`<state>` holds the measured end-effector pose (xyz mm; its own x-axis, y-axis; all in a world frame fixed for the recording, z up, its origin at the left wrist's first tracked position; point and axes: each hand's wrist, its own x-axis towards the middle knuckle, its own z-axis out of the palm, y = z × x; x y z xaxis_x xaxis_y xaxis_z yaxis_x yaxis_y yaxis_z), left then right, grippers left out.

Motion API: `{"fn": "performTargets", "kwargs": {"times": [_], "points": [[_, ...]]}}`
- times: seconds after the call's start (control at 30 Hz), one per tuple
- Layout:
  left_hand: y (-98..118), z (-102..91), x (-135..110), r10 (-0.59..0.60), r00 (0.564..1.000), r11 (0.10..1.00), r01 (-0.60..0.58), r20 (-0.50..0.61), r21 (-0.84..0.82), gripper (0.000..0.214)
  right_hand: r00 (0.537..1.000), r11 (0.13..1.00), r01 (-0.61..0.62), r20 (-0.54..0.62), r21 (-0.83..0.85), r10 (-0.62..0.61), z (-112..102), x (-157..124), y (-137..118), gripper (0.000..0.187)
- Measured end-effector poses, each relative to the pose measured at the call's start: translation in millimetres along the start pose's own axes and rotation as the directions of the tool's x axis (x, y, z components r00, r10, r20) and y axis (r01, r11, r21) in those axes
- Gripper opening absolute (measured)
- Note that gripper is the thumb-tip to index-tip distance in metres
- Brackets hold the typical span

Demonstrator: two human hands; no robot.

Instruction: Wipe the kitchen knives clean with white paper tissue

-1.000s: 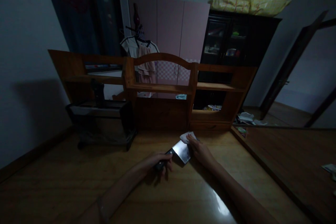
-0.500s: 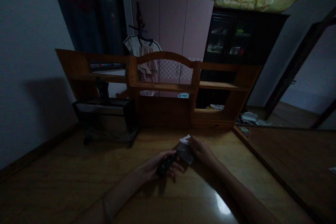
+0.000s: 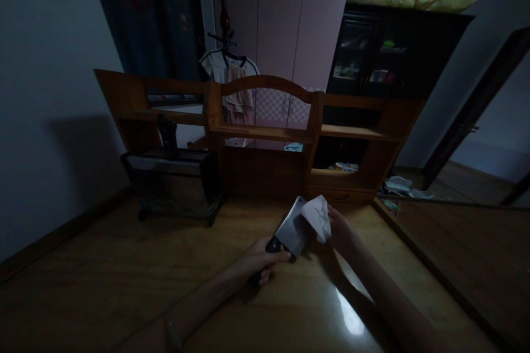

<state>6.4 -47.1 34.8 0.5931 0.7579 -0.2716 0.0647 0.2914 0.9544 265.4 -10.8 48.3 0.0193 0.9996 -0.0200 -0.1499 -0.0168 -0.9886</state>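
Note:
My left hand (image 3: 257,261) is closed round the dark handle of a cleaver (image 3: 291,228), whose broad steel blade tilts up and away over the wooden tabletop (image 3: 124,281). My right hand (image 3: 340,229) holds a crumpled white tissue (image 3: 317,215) against the blade's right face. Both hands hover just above the table, in front of the wooden shelf unit (image 3: 265,132).
A dark metal rack (image 3: 171,182) with a knife block stands at the back left of the table. Behind the shelf unit are hanging clothes (image 3: 232,88), a pink wardrobe (image 3: 285,38) and a dark glass cabinet (image 3: 372,60). A second wooden surface (image 3: 455,253) adjoins on the right.
The cleaver blade has been turned and lifted from lying low to tilting upward. The tissue has moved from the blade's far end onto its right face. The view has shifted slightly.

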Motion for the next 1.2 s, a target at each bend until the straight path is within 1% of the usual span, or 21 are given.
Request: {"fn": "performTargets", "kwargs": {"times": [0.07, 0.13, 0.2, 0.3, 0.37, 0.5, 0.6, 0.7, 0.8, 0.83, 0.9, 0.97, 1.03, 1.1, 1.13, 1.2], "points": [[3, 0.4, 0, 0.057, 0.998, 0.993, -0.056, -0.013, 0.101, 0.042, 0.997, 0.993, -0.078, -0.013, 0.087, 0.079, -3, -1, -5, 0.045], [5, -1.0, 0, 0.108, 0.993, 0.982, -0.101, -0.037, 0.159, 0.042, 0.993, 0.99, -0.09, -0.071, 0.111, 0.098, -3, -3, -8, 0.04], [4, -2.6, 2, 0.158, 0.986, 0.971, -0.144, -0.06, 0.19, 0.041, 0.988, 0.992, -0.078, -0.123, 0.097, 0.09, -2, -6, -9, 0.036], [-1, -2.7, 4, 0.198, 0.976, 0.961, -0.175, -0.09, 0.214, 0.039, 0.981, 0.996, 0.005, -0.193, 0.09, 0.012, -2, -9, -8, 0.034], [-5, -1.0, 6, 0.203, 0.974, 0.961, -0.178, -0.104, 0.212, 0.038, 0.966, 0.991, 0.066, -0.257, 0.118, -0.034, -4, -9, -6, 0.033], [-9, 1.5, 10, 0.172, 0.977, 0.966, -0.142, -0.127, 0.218, 0.038, 0.941, 0.97, 0.085, -0.339, 0.228, -0.003, -11, -1, -2, 0.029], [-10, -0.9, 13, 0.154, 0.98, 0.972, -0.126, -0.128, 0.199, 0.039, 0.921, 0.956, 0.119, -0.39, 0.267, -0.005, -17, 6, 2, 0.023], [-10, -5.8, 14, 0.159, 0.979, 0.979, -0.139, -0.125, 0.151, 0.041, 0.884, 0.945, 0.186, -0.466, 0.268, -0.041, -26, 9, 2, 0.025], [-8, -10.8, 12, 0.156, 0.982, 0.982, -0.143, -0.106, 0.121, 0.042, 0.838, 0.939, 0.274, -0.53, 0.206, -0.128, -41, 9, -7, 0.034], [-7, -12.3, 11, 0.139, 0.987, 0.984, -0.13, -0.079, 0.119, 0.043, 0.835, 0.937, 0.297, -0.526, 0.182, -0.162, -47, 10, -11, 0.037], [-5, -14.7, 8, 0.099, 0.995, 0.987, -0.099, 0.006, 0.127, 0.043, 0.859, 0.935, 0.306, -0.474, 0.176, -0.192, -60, 14, -20, 0.042], [-2, -16.2, 5, 0.062, 0.992, 0.983, -0.079, 0.108, 0.164, 0.041, 0.913, 0.953, 0.214, -0.391, 0.214, -0.117, -69, 19, -25, 0.044], [0, -16.6, 3, 0.044, 0.982, 0.97, -0.086, 0.185, 0.226, 0.039, 0.953, 0.97, 0.078, -0.303, 0.229, -0.005, -72, 23, -25, 0.04], [2, -15.8, 1, 0.032, 0.974, 0.953, -0.098, 0.224, 0.288, 0.039, 0.974, 0.977, -0.049, -0.208, 0.21, 0.094, -67, 24, -22, 0.034], [3, -15.1, 0, 0.029, 0.973, 0.944, -0.102, 0.229, 0.314, 0.04, 0.982, 0.977, -0.097, -0.141, 0.193, 0.125, -63, 23, -21, 0.031], [6, -13.3, -1, 0.025, 0.975, 0.93, -0.105, 0.222, 0.353, 0.041, 0.987, 0.975, -0.155, -0.017, 0.162, 0.16, -54, 19, -20, 0.026]]}}
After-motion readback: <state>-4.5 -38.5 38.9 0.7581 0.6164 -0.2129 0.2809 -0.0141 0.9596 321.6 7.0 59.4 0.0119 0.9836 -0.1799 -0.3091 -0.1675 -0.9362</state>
